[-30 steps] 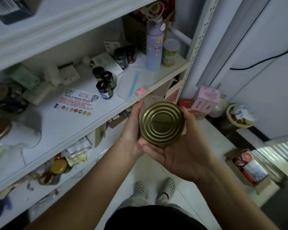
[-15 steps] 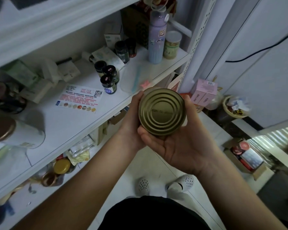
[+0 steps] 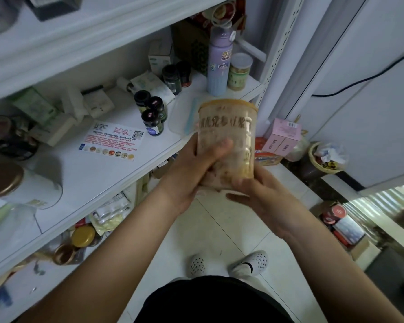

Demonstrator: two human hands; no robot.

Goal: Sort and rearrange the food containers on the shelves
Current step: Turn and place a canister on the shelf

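Beige-labelled cylindrical tin can [image 3: 229,127], its print blurred, sits upright just in front of the white metal shelf [image 3: 91,178], near its front edge. The left hand [image 3: 196,169] wraps the can's side, thumb across the label. The right hand [image 3: 261,197] cups its base from below. On that shelf stand three dark-lidded glass jars [image 3: 152,115] and a tall lavender plastic bottle [image 3: 218,66].

A tan can [image 3: 229,127] is held upright. The left hand [image 3: 196,173] wraps its side, and the right hand [image 3: 261,197] cups its bottom. Left of it, dark jars [image 3: 152,122] stand on the white shelf [image 3: 79,178].
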